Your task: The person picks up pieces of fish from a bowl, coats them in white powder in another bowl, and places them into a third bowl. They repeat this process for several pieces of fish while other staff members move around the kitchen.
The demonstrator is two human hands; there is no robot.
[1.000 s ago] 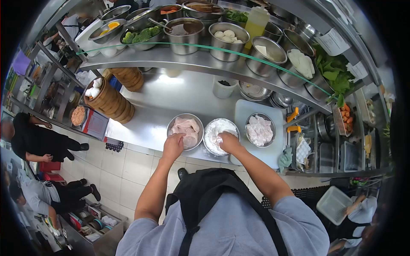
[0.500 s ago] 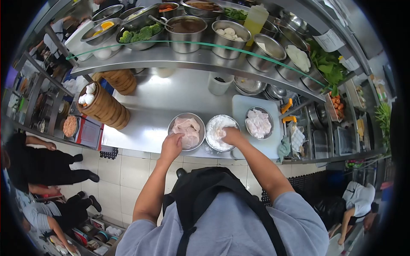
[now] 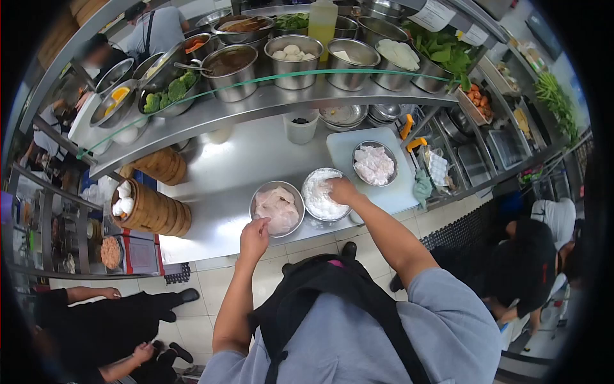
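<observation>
My right hand (image 3: 344, 193) reaches into a steel bowl of white powder (image 3: 318, 196); its fingertips are hidden there, so what they hold does not show. My left hand (image 3: 255, 237) is at the near-left rim of a bowl with pale raw meat pieces (image 3: 276, 210). Its fingers are bent and pressed together, one lying over the rim beside the meat; I cannot make out what is between them. To the right, a third bowl holds white-coated meat pieces (image 3: 373, 164) on a pale cutting board (image 3: 342, 146).
Bamboo steamers (image 3: 157, 214) stand at left on the steel counter (image 3: 214, 185). A white tub (image 3: 300, 128) is near the back. An overhead shelf (image 3: 256, 115) carries several steel pots. Orange handles (image 3: 416, 144) stick up at right. Other people (image 3: 118, 320) stand nearby.
My view has turned, so the counter appears tilted. My left hand stays by the meat bowl's rim and my right hand stays in the powder bowl, now more to its right side.
</observation>
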